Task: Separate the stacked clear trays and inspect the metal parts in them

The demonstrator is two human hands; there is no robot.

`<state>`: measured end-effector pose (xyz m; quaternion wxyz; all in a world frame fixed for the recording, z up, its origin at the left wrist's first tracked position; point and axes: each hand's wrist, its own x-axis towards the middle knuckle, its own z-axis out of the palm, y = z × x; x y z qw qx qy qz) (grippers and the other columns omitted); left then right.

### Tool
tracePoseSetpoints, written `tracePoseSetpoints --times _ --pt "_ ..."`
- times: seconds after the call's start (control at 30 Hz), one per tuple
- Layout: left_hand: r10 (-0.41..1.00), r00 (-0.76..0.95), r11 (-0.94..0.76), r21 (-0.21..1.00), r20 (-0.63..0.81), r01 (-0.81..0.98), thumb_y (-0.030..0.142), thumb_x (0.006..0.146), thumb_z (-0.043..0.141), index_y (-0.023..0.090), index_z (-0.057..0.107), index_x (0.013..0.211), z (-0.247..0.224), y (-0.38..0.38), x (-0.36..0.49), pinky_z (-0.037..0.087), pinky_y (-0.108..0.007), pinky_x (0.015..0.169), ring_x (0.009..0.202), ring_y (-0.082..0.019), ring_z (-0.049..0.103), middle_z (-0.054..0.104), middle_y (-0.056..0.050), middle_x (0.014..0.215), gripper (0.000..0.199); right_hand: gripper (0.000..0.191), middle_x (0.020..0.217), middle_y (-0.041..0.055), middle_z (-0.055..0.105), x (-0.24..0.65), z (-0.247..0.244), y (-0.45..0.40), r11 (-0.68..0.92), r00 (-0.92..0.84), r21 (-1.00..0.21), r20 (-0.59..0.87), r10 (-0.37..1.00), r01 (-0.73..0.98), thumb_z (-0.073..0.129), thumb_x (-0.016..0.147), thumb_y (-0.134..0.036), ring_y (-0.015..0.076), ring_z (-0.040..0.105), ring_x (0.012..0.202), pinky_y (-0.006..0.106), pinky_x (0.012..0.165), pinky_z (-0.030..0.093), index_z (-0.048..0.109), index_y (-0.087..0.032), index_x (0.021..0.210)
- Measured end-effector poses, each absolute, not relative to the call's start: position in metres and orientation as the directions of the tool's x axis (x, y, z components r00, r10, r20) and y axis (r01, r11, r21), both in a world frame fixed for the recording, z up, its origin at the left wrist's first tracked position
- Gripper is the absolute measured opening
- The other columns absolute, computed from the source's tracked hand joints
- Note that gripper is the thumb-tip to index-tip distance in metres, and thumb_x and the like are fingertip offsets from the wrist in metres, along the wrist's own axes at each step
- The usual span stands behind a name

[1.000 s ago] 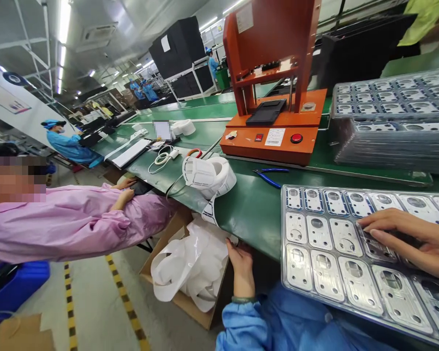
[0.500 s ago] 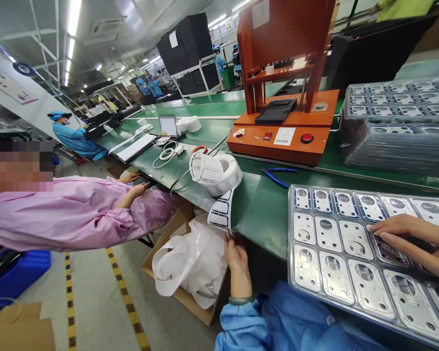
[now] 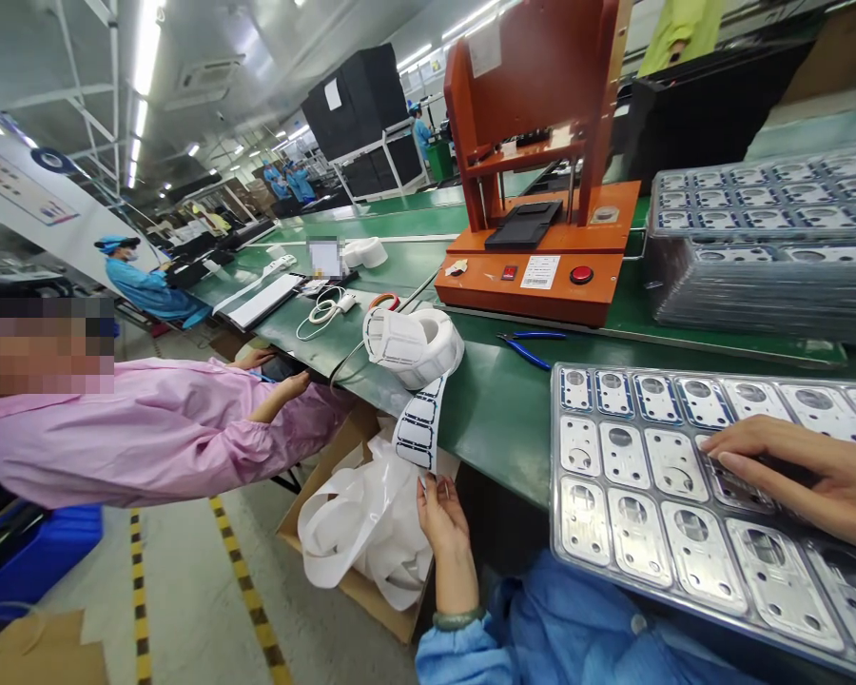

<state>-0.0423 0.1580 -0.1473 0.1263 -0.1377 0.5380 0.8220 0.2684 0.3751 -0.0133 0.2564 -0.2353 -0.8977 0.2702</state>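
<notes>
My left hand (image 3: 446, 521) pinches the lower end of a white strip with black-outlined labels (image 3: 418, 425). The strip hangs over the table edge from a white roll (image 3: 438, 347). My right hand (image 3: 806, 471) rests on a clear tray (image 3: 556, 466) of silvery metal plates, its fingertips on a plate in the middle row; whether they grip it cannot be made out. Several plates in the tray's back row, such as the one at its left (image 3: 575, 390), have blue borders.
An orange press (image 3: 528, 285) stands behind blue cutters (image 3: 528, 350). Stacked trays (image 3: 763, 285) are at the back right. A cardboard box (image 3: 392, 618) holds white backing strips. A person in pink (image 3: 185, 419) sits at the left.
My left hand has moved slightly down and left with the strip's end, and more of the strip hangs free. The view has shifted a little. My right hand stays over the same plate.
</notes>
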Motion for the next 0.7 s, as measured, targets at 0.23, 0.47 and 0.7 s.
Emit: tracePoseSetpoints --times 0.23,0.47,0.7 --pt "0.018 -0.924 -0.367 0.857 -0.381 -0.361 0.028 0.089 0.055 0.015 0.056 0.111 -0.152 0.149 -0.042 0.054 -0.032 0.068 0.082 -0.015 0.061 0.06 -0.006 0.103 0.026 0.02 0.081 0.0024 0.068 0.266 -0.009 0.371 0.714 -0.739 -0.658 0.353 0.574 0.24 0.052 0.082 -0.046 0.0245 0.066 0.071 0.032 0.048 0.054 0.063 -0.03 0.084" --pt "0.042 -0.942 -0.392 0.862 -0.332 -0.321 0.017 0.087 0.054 0.018 0.051 0.109 -0.145 0.145 -0.04 0.055 -0.03 0.07 0.08 -0.014 0.062 0.06 -0.003 0.095 0.022 0.016 0.08 0.0017 0.067 0.265 -0.01 0.372 0.73 -0.745 -0.648 0.374 0.553 0.217 0.052 0.083 -0.043 0.0239 0.066 0.072 0.032 0.051 0.055 0.062 -0.031 0.085" --pt "0.047 -0.957 -0.413 0.867 -0.285 -0.278 0.014 0.083 0.054 0.025 0.053 0.099 -0.139 0.142 -0.044 0.053 -0.026 0.08 0.089 -0.013 0.064 0.062 -0.002 0.093 0.02 0.019 0.085 0.0022 0.067 0.27 -0.018 0.375 0.719 -0.761 -0.652 0.333 0.557 0.242 0.052 0.083 -0.045 0.0242 0.065 0.077 0.034 0.06 0.056 0.062 -0.03 0.088"
